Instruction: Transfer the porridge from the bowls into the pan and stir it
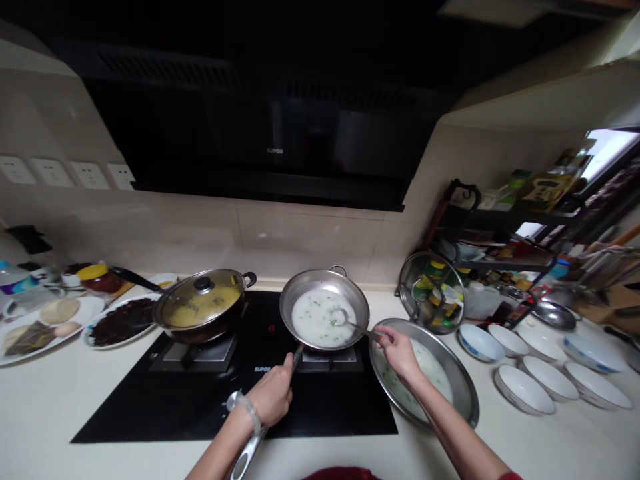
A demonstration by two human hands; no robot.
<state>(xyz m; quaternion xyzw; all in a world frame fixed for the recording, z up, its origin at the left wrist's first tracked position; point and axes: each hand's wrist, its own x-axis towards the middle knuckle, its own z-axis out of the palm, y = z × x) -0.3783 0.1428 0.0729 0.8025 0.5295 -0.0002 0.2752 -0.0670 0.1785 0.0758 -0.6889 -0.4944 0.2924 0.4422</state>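
Observation:
My left hand (273, 392) is closed around the long handle (249, 453) of a steel wok (360, 293) on the right burner. White soup (315, 312) with green bits fills the bottom of this wok. In my right hand (399, 348) is the handle of a ladle (339, 317), whose bowl dips into the soup. Under my right forearm stands a wide steel basin (467, 393), also holding whitish liquid with green bits. The forearm hides part of the basin.
A lidded pan (203, 303) with yellow food occupies the left burner. Plates of dark food (125, 320) and other items (65, 327) lie left. Several bowls (525, 389) stand right, before a rack (500, 260) and a leaning glass lid (433, 293). A black range hood (270, 133) hangs above.

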